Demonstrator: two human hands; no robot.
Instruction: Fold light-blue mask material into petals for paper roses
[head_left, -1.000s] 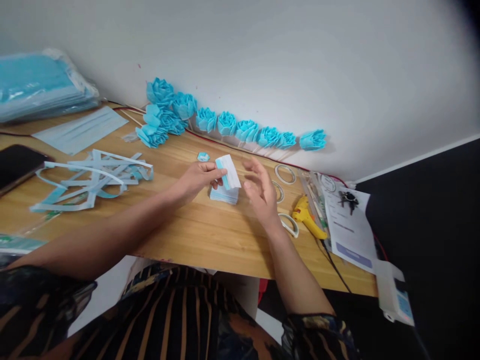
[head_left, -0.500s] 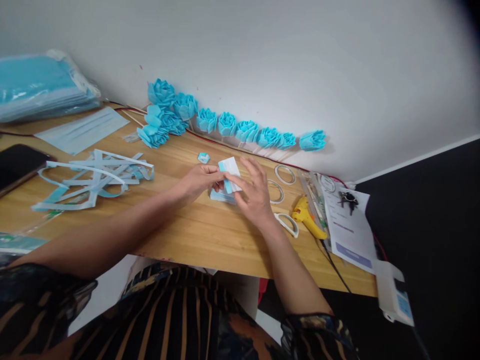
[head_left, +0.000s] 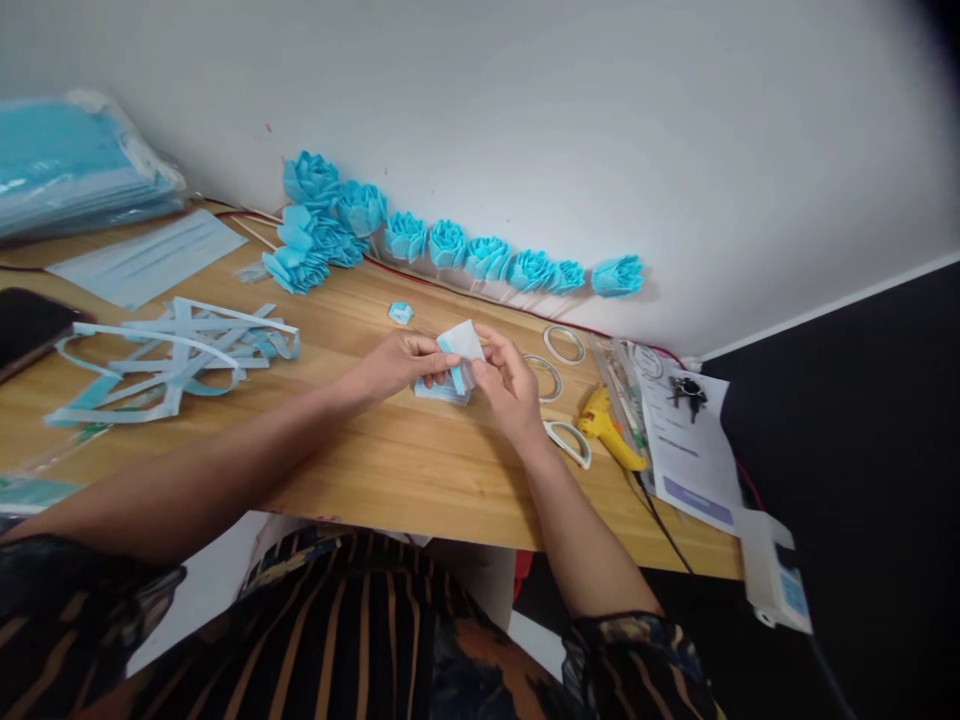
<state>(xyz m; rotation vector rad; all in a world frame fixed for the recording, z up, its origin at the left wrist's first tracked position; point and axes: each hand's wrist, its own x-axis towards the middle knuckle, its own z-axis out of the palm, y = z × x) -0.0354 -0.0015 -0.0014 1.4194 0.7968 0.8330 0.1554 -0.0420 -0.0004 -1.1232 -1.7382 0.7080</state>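
Observation:
Between my hands is a small piece of fabric (head_left: 463, 340), white with a light blue strip along it. My left hand (head_left: 401, 362) pinches its left side, thumb on top. My right hand (head_left: 510, 380) is closed on its right edge, with thumb and fingertips together. Just under the held piece lies a stack of similar pale blue pieces (head_left: 441, 394), partly covered by my fingers. A small folded blue and white piece (head_left: 400, 313) rests on the table beyond my left hand.
Blue fabric flowers on sticks (head_left: 487, 258) lean along the wall. Cut strips (head_left: 180, 350) lie in a heap at left. Tape rolls (head_left: 564, 345), a yellow glue gun (head_left: 611, 428), a paper sheet (head_left: 694, 460) and keys (head_left: 688, 392) are at right. A phone (head_left: 30, 330) sits far left.
My right hand's fingers have gone from spread over the piece to closed on its right edge. My left hand keeps its pinch. The whole view has shifted slightly.

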